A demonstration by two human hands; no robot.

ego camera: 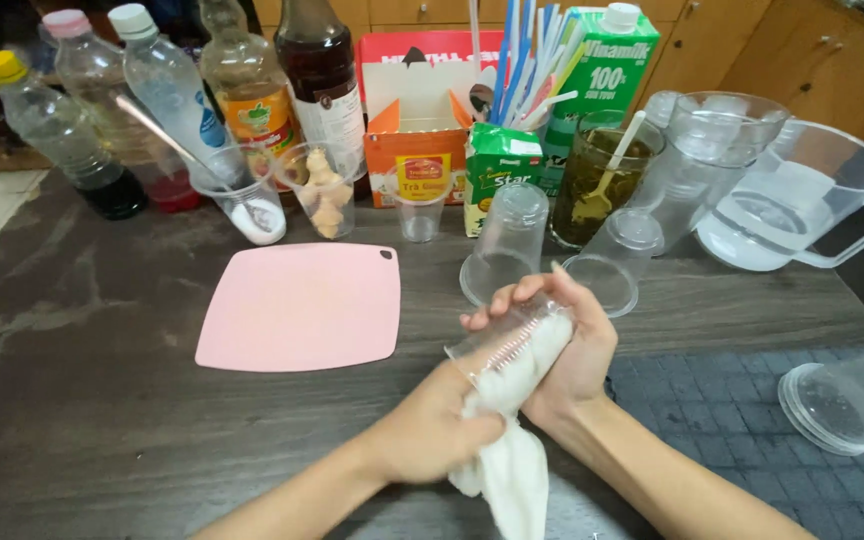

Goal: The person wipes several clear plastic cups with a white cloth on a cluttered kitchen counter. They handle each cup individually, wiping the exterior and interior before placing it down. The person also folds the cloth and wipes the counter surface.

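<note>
Tipped cups (pixel 512 250) just beyond hands

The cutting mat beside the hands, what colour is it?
Pale pink cutting mat, head view.

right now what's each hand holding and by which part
The right hand grips a clear plastic cup around its side wall. The left hand holds a white cloth by its middle, pushed into the cup.

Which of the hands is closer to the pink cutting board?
The left. The left hand is just below the pink cutting board's lower right corner, gripping a white cloth pushed into a clear plastic cup. The right hand holds that cup, farther to the right.
</note>
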